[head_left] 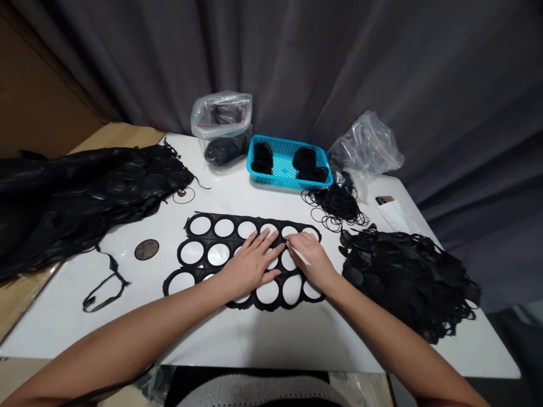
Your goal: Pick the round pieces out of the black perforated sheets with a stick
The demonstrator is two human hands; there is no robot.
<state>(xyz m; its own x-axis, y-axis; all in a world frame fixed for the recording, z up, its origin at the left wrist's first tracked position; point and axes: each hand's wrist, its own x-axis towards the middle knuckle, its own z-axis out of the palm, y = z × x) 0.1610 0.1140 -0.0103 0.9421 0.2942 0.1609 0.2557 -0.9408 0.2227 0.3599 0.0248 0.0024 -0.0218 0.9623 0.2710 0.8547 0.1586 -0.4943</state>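
Observation:
A black sheet [212, 240] with rows of round holes lies flat on the white table [271, 345], and the white surface shows through the holes. My left hand [251, 264] rests palm down across the middle of the sheet with its fingers spread. Beside it, my right hand [310, 255] is over the right part of the sheet. Its thumb and fingertips come together at the edge of a hole, pinching the black material. The fingertips hide the exact spot of contact.
A blue basket [289, 184] with black ring bundles stands behind the sheet, near loose black rings [337, 204]. Clear bags [222, 121] are at the back. Black piles lie left [106, 186] and right [403, 277]. A dark disc [146, 249] and a black strip [111, 297] lie left.

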